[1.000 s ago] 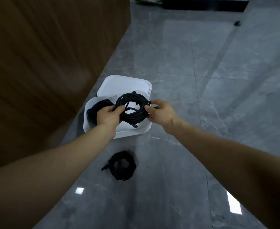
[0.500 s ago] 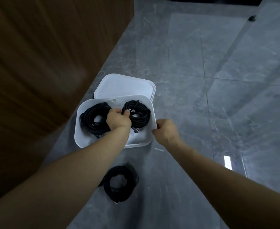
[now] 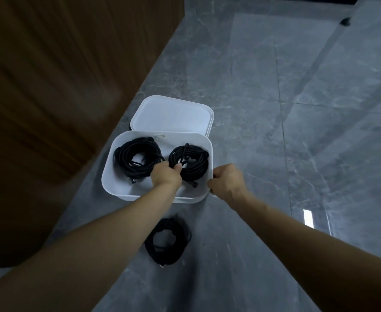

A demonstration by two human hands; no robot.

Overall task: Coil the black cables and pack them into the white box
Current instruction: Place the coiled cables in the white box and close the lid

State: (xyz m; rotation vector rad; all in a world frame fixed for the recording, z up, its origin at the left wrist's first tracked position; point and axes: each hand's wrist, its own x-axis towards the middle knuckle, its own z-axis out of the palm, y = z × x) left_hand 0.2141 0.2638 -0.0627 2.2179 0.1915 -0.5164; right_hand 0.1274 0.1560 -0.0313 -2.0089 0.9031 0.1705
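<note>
The white box (image 3: pixel 117 176) sits open on the grey floor, with its lid (image 3: pixel 173 115) lying flat behind it. Two coiled black cables lie inside: the left coil (image 3: pixel 131 163) and the right coil (image 3: pixel 196 163). My left hand (image 3: pixel 166 175) reaches into the box between them and grips the near left side of the right coil. My right hand (image 3: pixel 226 182) holds the box's right rim at the near corner. A third coiled black cable (image 3: pixel 167 240) lies on the floor in front of the box, between my forearms.
A brown wooden wall panel (image 3: pixel 61 86) runs along the left, close to the box. Grey marble floor tiles (image 3: pixel 297 109) stretch to the right and beyond. A small dark object (image 3: pixel 345 21) sits far off at the top right.
The right coil went down from above the box into its right half. My right hand let go of it and took the box's right rim; my left hand stayed on the coil.
</note>
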